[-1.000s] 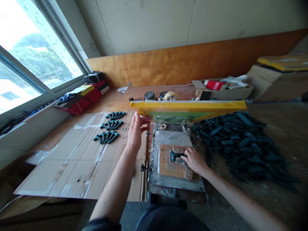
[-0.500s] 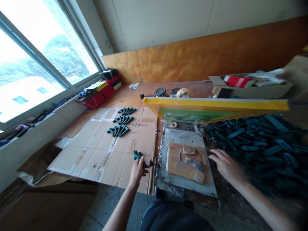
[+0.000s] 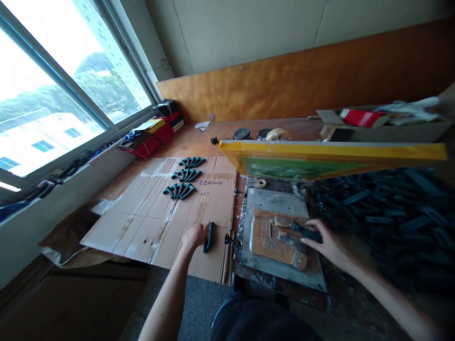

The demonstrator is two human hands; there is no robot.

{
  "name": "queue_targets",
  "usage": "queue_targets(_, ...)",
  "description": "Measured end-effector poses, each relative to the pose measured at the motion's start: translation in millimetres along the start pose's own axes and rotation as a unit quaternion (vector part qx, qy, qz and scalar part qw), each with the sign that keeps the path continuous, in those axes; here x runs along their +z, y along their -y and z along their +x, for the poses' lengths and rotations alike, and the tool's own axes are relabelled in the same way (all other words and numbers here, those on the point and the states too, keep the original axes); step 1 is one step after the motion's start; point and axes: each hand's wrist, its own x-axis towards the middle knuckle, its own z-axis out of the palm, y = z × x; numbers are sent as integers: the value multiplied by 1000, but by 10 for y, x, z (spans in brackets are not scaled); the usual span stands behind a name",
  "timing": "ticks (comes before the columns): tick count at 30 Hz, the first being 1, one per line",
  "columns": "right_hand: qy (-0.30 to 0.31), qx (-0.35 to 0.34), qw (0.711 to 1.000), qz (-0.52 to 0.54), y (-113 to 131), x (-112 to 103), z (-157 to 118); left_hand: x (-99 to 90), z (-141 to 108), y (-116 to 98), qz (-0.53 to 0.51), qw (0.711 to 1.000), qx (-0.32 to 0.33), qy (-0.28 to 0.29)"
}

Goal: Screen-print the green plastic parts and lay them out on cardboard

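My left hand (image 3: 194, 237) is over the cardboard sheet (image 3: 142, 232), its fingers closed at the upper end of a dark green curved, handle-like part (image 3: 209, 237). My right hand (image 3: 325, 240) pinches another dark green part (image 3: 306, 231) above the right side of a brown board (image 3: 262, 244). Small blocks are fixed on that board, which lies on a grey metal plate (image 3: 249, 265). Farther back on the cardboard, several similar parts (image 3: 180, 190) are fanned out in three groups.
A yellow-edged screen frame (image 3: 334, 148) stands tilted up behind the plate. A large heap of dark green parts (image 3: 401, 227) is at the right. Tape roll (image 3: 261, 183), lidded jars (image 3: 241, 134) and an open carton (image 3: 391, 130) are farther back. Red boxes (image 3: 145, 144) line the window side.
My right hand has moved left over the board and now has a dark green part in it. My left hand has shifted left, and its part now points more upright in view.
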Motion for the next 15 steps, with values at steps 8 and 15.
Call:
queue_targets(8,28,-143,977,-153,460,392,178,-716,-216,-1725,-483,821,301,-44)
queue_targets(15,-12,-182,945,-271,480,278,143,-722,-577,-1787,-495,809,317,-15)
